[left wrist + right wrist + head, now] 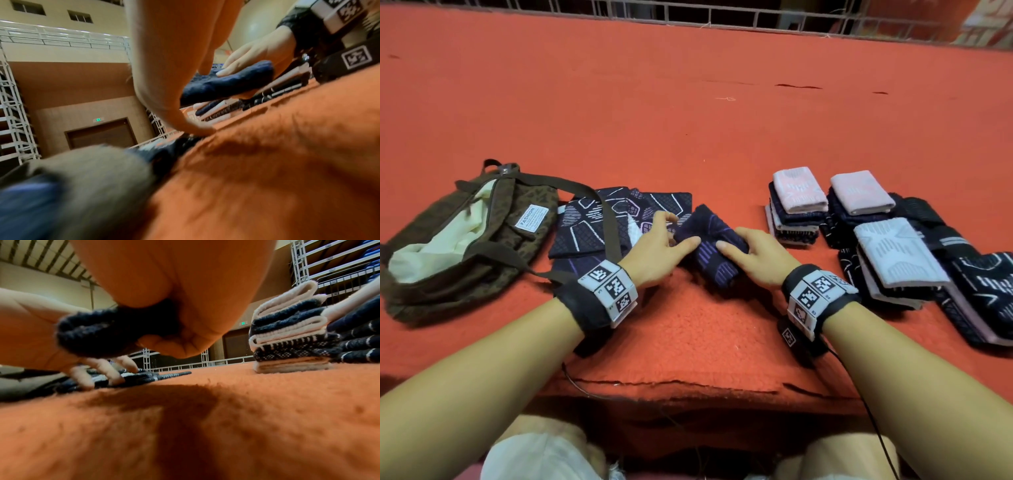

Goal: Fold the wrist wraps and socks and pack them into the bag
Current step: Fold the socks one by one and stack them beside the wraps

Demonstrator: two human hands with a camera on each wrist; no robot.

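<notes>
A folded navy sock [710, 236] with purple lines is raised a little off the orange mat between my hands. My right hand [736, 246] grips its right end, thumb on top and fingers underneath; in the right wrist view the palm [185, 313] covers the sock [98, 334]. My left hand [674, 229] lies beside it with its thumb against the sock's left end. Its straight fingers [92, 376] rest on flat dark patterned socks [613, 219]. The olive bag [524, 236] lies open at the left, its cream lining showing.
Three stacks of folded pink, white and navy pieces [798, 209] [859, 202] [893, 260] stand at the right, with more dark pieces [983, 291] beyond them. The bag's brown strap [606, 219] crosses the flat socks. The mat's front edge [688, 383] is near my forearms.
</notes>
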